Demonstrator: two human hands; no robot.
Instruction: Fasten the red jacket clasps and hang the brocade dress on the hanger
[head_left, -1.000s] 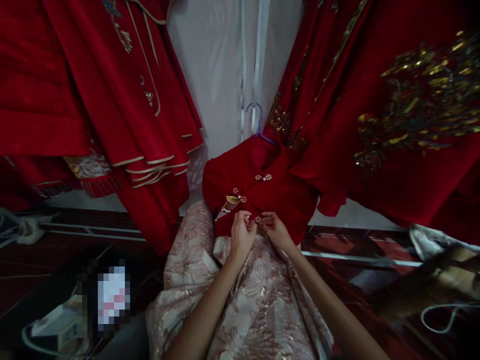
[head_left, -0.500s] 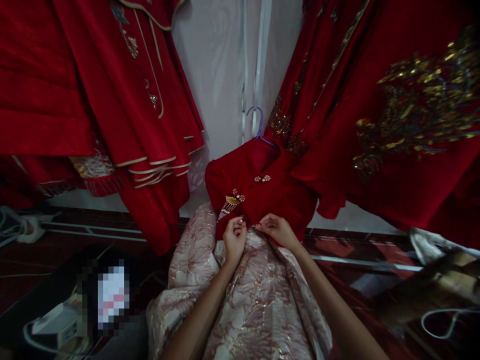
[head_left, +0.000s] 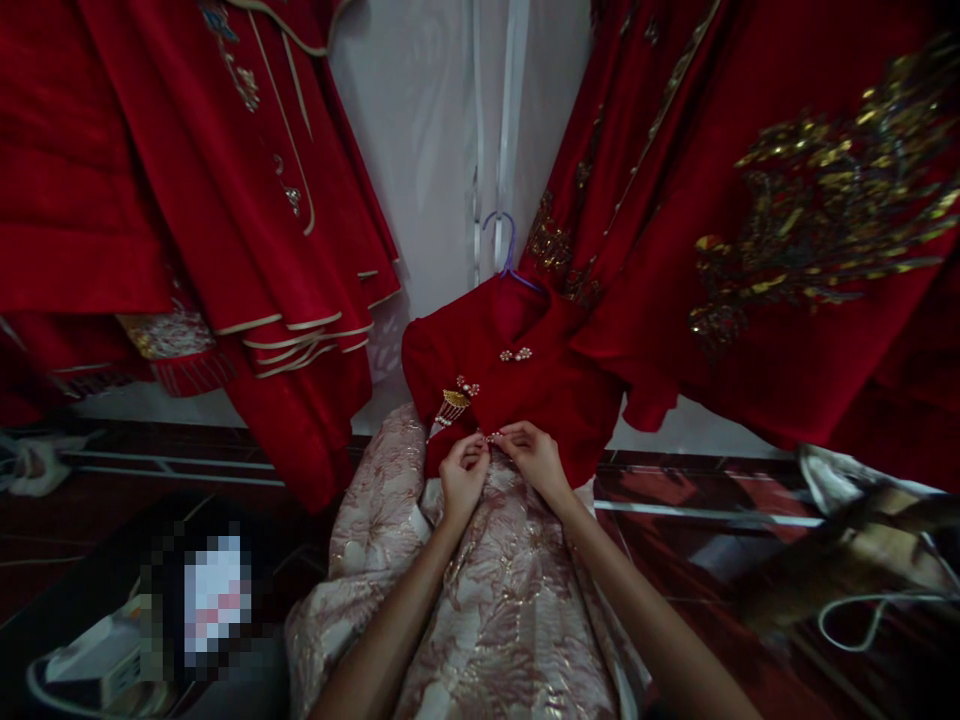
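A red jacket (head_left: 536, 395) on a purple hanger (head_left: 510, 245) lies before me. It has a beaded clasp at the collar (head_left: 516, 354), another on the chest, and a gold fan-shaped ornament (head_left: 452, 404) with hanging beads. At the lower front, a small beaded clasp (head_left: 492, 438) shows between my fingertips. My left hand (head_left: 463, 474) pinches at its left side, fingers curled. From the right, my right hand (head_left: 534, 458) pinches its other side with thumb and forefinger. Beneath my forearms spreads a pale pink brocade cloth (head_left: 517, 590) with metallic threads.
Red garments (head_left: 300, 300) with pale piping hang on the left. More red garments with gold sequin embroidery (head_left: 832, 190) hang on the right. A pale wall (head_left: 420, 150) stands behind. At lower left a pixelated bright patch (head_left: 217, 595) appears near a white box (head_left: 101, 650) and cable.
My right hand has moved left, close to my left hand, and the beaded clasp now shows between them. The whole view has shifted slightly.
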